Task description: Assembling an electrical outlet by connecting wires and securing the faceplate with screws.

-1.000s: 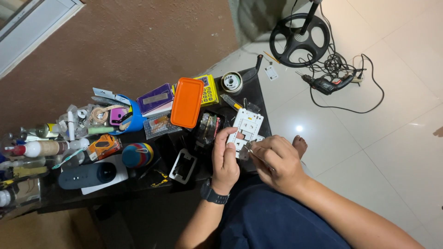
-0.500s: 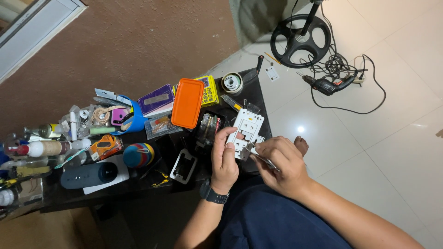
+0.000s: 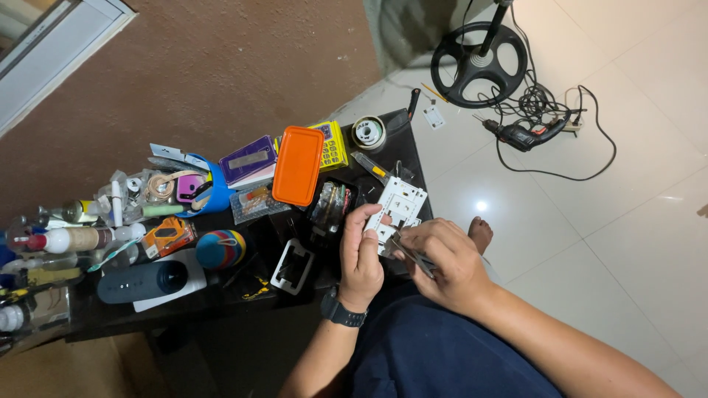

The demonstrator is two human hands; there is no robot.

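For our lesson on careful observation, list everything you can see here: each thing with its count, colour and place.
Socket plate: one, white, table's right edge.
Slim tool: one, metallic, in right hand.
Lidded box: one, orange, table middle.
Speaker: one, dark, table front left.
Cup: one, blue, table middle.
Table: one, black, cluttered.
Drill: one, dark, floor.
Fan base: one, black, floor.
Left hand: steadies plate.
Right hand: grips tool.

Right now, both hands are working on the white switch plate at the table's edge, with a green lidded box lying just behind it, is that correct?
Not quite: the head view shows that the lidded box is orange, not green. The rest holds: the left hand and the right hand are both on the white switch plate at the edge of the table, and the box lies just behind it.
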